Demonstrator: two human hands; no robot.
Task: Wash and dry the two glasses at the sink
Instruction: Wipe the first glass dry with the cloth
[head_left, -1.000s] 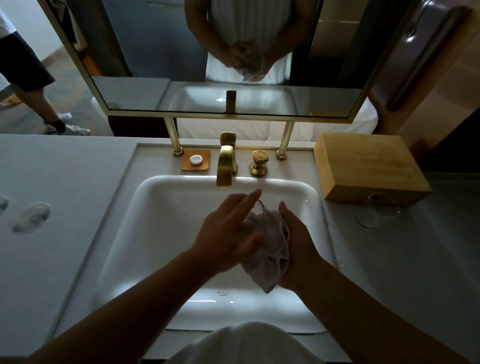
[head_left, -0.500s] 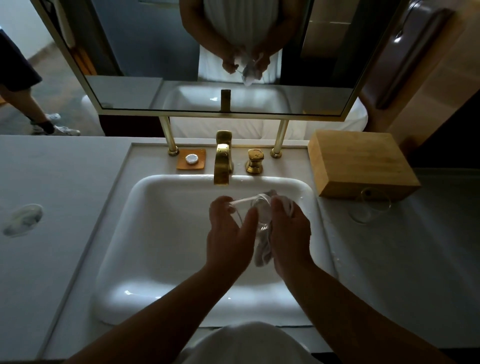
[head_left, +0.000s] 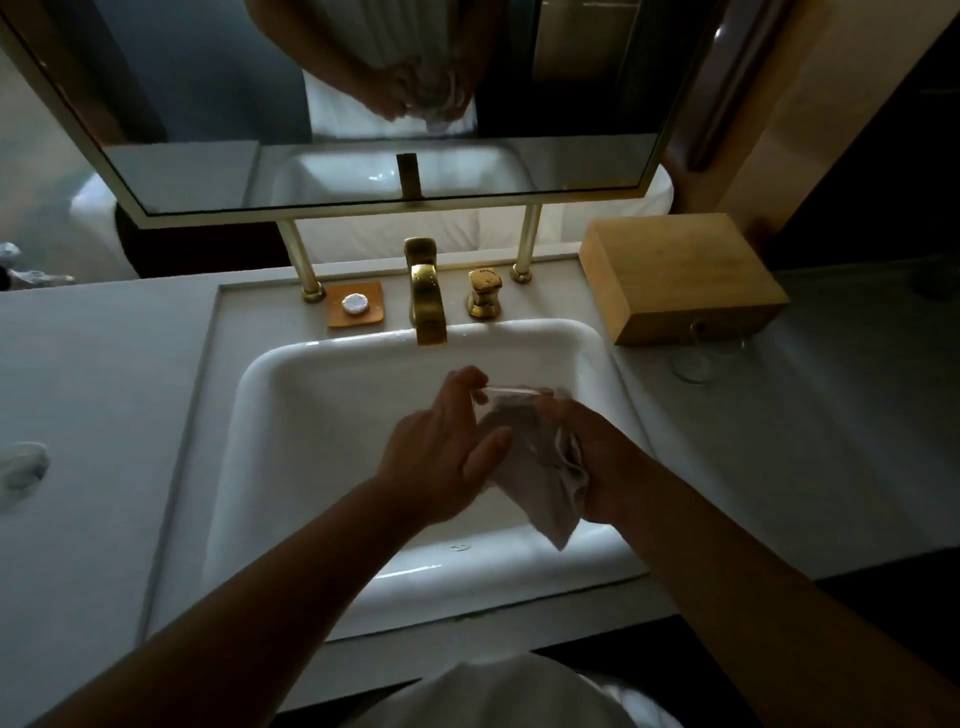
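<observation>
there, over the sink, the left hand pinches a glass at its rim; the right hand grips a cloth stuffed inside it. another glass stands on the counter.

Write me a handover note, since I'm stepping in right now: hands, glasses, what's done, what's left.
Left hand: fingers on the rim of the glass, above the sink.
Right hand: grips the cloth wrapped round that glass.
Second glass: on the counter in front of the wooden box.
Done: faucet not running; drying under way.
Left: finish drying; whether the second glass is dry is unclear.
</observation>
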